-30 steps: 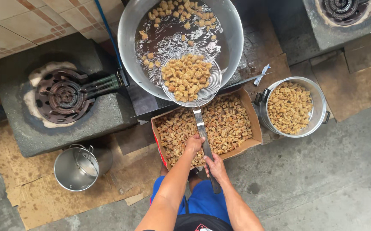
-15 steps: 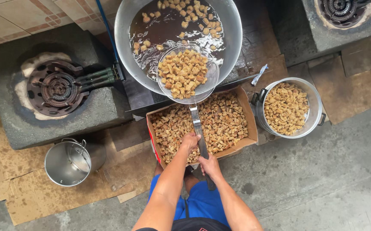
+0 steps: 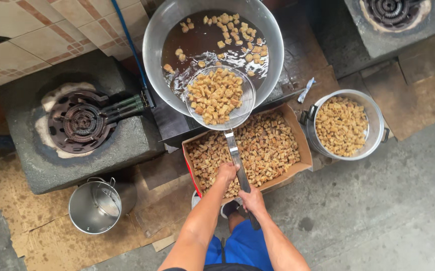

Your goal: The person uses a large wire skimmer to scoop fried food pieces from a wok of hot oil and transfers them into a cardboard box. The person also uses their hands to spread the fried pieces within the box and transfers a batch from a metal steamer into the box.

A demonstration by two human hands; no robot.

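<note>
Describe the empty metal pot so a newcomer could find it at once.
Start at the big wok of dark oil at the top, then go down-left past the grey burner block. On the brown cardboard beside that block stands the empty pot. Unlike the handled pot on the right, filled with fried pieces, this one shows only its bare shiny inside.

Both hands, left hand (image 3: 226, 173) and right hand (image 3: 251, 199), grip a round wire-mesh skimmer (image 3: 221, 97) loaded with golden fried cubes (image 3: 215, 94) above the large steel wok (image 3: 157, 50) of dark oil.
</note>
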